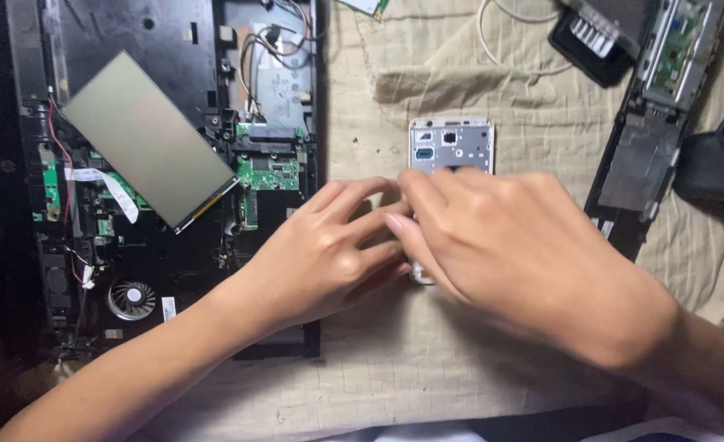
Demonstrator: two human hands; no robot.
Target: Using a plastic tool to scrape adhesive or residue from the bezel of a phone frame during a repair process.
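Far left: opened laptop base (pixel 157 164), black, cover off, lying flat. A grey rectangular panel (pixel 147 137) lies tilted across its middle. Cooling fan (pixel 130 298) shows at lower left, green circuit board (pixel 268 170) near the right edge, red and white wires along the left side.

Surface under everything is a wrinkled beige cloth (pixel 378 360).

Centre: left hand (pixel 329 250) comes in from lower left, fingers curled, tips pressing on the small white phone body (pixel 450 146). Right hand (pixel 509 245) comes from lower right, crosses over the phone, fingertips meet the left hand's at the phone's left edge. Both hands part closed and on the phone; whether they pinch a small part or just grip the frame, cannot tell, fingers cover it. Only the top of the phone shows, back open, with a camera module and small components visible. Lower part is hidden; a white corner peeks out under the right hand.

Judged step: working at the opened phone's middle or side edge, prying or seating something. Next move likely calls for steady fingertip pressure with the frame held flat on the cloth.

Right: white cable (pixel 501 41) loops at top, black charger block (pixel 595 37) beside it, second dismantled black device (pixel 649 147) lying at a slant, dark pouch (pixel 718 160) at the far right edge.
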